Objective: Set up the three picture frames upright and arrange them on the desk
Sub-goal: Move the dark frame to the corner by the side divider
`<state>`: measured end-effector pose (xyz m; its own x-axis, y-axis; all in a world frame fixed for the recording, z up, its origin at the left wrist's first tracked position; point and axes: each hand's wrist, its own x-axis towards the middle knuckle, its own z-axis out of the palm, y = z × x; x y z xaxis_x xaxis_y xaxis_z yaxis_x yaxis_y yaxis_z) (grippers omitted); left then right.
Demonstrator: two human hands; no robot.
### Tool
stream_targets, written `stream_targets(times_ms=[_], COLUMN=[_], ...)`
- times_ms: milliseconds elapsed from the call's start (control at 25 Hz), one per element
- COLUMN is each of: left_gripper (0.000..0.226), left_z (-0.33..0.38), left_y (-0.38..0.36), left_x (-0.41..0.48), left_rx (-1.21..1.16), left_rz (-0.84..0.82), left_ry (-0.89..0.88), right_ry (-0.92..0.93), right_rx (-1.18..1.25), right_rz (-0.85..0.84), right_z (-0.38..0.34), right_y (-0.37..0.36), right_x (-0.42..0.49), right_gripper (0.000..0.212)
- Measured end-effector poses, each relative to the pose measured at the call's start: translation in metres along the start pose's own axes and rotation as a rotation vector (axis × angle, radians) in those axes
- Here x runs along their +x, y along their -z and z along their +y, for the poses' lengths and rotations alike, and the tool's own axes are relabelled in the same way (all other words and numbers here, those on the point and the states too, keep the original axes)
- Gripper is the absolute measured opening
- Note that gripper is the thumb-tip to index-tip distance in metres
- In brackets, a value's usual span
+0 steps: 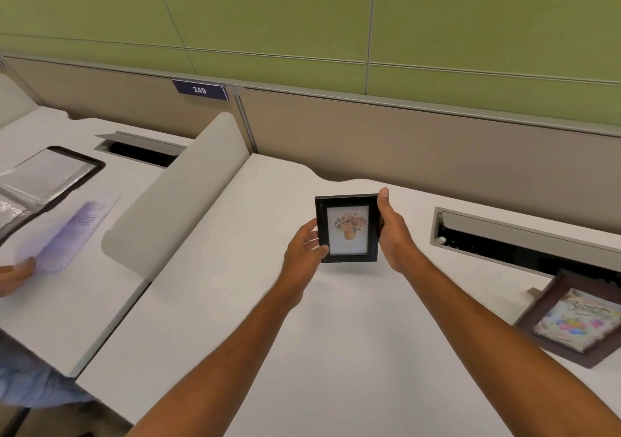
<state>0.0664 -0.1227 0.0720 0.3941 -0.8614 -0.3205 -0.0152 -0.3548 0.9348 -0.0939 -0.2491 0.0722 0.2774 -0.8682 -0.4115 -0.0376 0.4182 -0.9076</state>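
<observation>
A small black picture frame (347,229) with a flower-pot print is held upright over the middle of the white desk (336,335). My left hand (304,245) grips its left edge near the bottom. My right hand (391,231) clasps its right edge, thumb up by the top corner. A brown frame (574,319) with a colourful picture sits tilted on the desk at the far right, partly cut off by the view's edge. A third frame is not in view.
A cable slot (524,245) is cut into the desk behind the brown frame. A low grey divider (174,194) separates the neighbouring desk on the left, where another person's hand (16,273) holds papers (70,231) beside an open folder (43,181).
</observation>
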Motion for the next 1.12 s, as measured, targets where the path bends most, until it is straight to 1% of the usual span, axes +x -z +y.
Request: stream_targets(times_ms=[280,480,520,720,840,1120], left_gripper=[0.063,0.063,0.063,0.066,0.067,0.067], left_z=[0.016,0.026,0.026,0.02,0.016,0.008], left_y=[0.07,0.121,0.131,0.173,0.197,0.228], left_x=[0.051,0.103,0.115,0.177,0.216,0.281], left_rx=[-0.032,-0.049,-0.062,-0.108,-0.126,-0.139], left_rz=[0.062,0.116,0.131,0.197,0.235,0.278], left_ry=[-0.021,-0.037,-0.039,-0.032,-0.032,-0.047], right_ry=[0.024,0.045,0.044,0.037,0.037,0.012], right_rx=[-0.02,0.027,0.034,-0.015,-0.025,-0.014], right_rz=[-0.022,-0.015,-0.016,-0.052,-0.08,-0.088], right_z=[-0.033,-0.055,-0.057,-0.066,-0.069,-0.065], right_y=[-0.085,-0.15,-0.163,-0.226,-0.257,-0.304], right_x=[0.047,0.09,0.101,0.156,0.19,0.256], right_gripper=[0.073,0.048,0.047,0.052,0.05,0.049])
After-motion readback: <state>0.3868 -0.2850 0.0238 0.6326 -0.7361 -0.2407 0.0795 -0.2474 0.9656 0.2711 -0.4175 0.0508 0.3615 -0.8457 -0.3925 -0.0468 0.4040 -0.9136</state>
